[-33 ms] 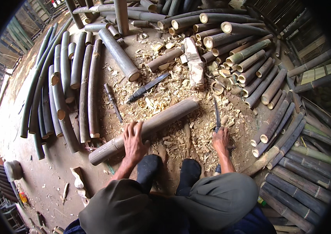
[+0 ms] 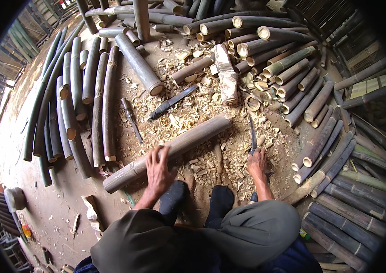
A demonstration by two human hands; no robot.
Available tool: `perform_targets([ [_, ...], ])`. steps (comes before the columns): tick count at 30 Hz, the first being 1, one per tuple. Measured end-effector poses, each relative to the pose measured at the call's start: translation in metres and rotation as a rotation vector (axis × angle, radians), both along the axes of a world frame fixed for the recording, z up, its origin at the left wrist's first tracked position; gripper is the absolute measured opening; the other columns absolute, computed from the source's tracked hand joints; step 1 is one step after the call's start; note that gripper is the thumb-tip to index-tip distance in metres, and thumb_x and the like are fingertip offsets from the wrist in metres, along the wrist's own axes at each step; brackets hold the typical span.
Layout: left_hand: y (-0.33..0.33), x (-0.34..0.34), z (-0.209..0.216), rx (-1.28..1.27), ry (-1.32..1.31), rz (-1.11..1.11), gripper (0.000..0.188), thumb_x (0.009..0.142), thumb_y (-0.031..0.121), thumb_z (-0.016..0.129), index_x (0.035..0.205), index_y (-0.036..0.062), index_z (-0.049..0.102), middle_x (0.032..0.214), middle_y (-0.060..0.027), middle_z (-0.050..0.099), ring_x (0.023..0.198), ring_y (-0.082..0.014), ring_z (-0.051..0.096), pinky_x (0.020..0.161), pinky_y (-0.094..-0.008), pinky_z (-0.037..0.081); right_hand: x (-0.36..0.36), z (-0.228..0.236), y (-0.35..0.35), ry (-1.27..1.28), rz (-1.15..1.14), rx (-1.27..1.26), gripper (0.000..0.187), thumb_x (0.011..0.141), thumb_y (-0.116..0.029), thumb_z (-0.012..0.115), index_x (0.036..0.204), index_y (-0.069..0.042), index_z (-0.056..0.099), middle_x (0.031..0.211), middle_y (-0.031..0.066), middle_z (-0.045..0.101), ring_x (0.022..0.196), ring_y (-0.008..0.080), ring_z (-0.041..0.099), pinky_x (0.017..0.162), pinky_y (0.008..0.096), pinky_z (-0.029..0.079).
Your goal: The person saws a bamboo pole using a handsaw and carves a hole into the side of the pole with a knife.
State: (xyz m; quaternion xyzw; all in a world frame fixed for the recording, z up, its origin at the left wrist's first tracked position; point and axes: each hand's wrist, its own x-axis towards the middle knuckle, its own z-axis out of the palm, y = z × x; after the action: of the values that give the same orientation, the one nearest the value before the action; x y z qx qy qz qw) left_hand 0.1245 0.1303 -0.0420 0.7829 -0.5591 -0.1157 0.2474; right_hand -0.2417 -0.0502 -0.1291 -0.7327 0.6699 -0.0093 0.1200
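On the floor [image 2: 61,195], the long bamboo tube [image 2: 195,135] lies slantwise; handling it seems the step in hand, and shifting it would call for a firmer left hold. The left grip [image 2: 159,169] spreads loosely over it, unclenched; the right grip [image 2: 257,163] is wrapped round a knife [image 2: 253,133], above wood shavings [image 2: 206,170]. No container can be made out.
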Motion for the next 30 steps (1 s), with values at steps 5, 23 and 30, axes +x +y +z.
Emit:
perform_targets([
  [5, 0.02, 0.008, 0.014, 0.021, 0.093, -0.046, 0.077, 0.069, 0.012, 0.086, 0.14, 0.0129, 0.055, 0.142, -0.0179, 0.047, 0.135, -0.0424, 0.043, 0.116, -0.0553, 0.038, 0.012, 0.008, -0.006, -0.019, -0.005, 0.13, 0.046, 0.099, -0.016, 0.064, 0.133, 0.013, 0.054, 0.136, 0.0313, 0.05, 0.124, 0.0483, 0.055, 0.105, 0.0542, 0.047],
  [23, 0.034, 0.047, -0.075, -0.35, 1.945, 1.31, 0.082, 0.08, 0.03, 0.09, 0.147, 0.0094, 0.047, 0.15, -0.0133, 0.05, 0.139, -0.0397, 0.047, 0.118, -0.0596, 0.041, 0.166, 0.111, -0.176, -0.423, 0.03, 0.213, 0.065, 0.103, -0.045, 0.058, 0.14, 0.008, 0.053, 0.143, 0.0349, 0.056, 0.132, 0.0468, 0.056, 0.11, 0.0524, 0.045],
  [30, 0.057, 0.058, -0.018, -0.541, 1.686, 0.944, 0.056, 0.084, 0.034, 0.083, 0.132, 0.0134, 0.061, 0.125, -0.0058, 0.064, 0.118, -0.0249, 0.061, 0.103, -0.0545, 0.051, 0.204, 0.006, -0.268, -0.182, 0.123, 0.1, 0.133, 0.081, -0.066, 0.078, 0.163, 0.011, 0.008, 0.163, 0.0391, 0.03, 0.152, 0.0475, 0.035, 0.124, 0.0541, 0.031],
])
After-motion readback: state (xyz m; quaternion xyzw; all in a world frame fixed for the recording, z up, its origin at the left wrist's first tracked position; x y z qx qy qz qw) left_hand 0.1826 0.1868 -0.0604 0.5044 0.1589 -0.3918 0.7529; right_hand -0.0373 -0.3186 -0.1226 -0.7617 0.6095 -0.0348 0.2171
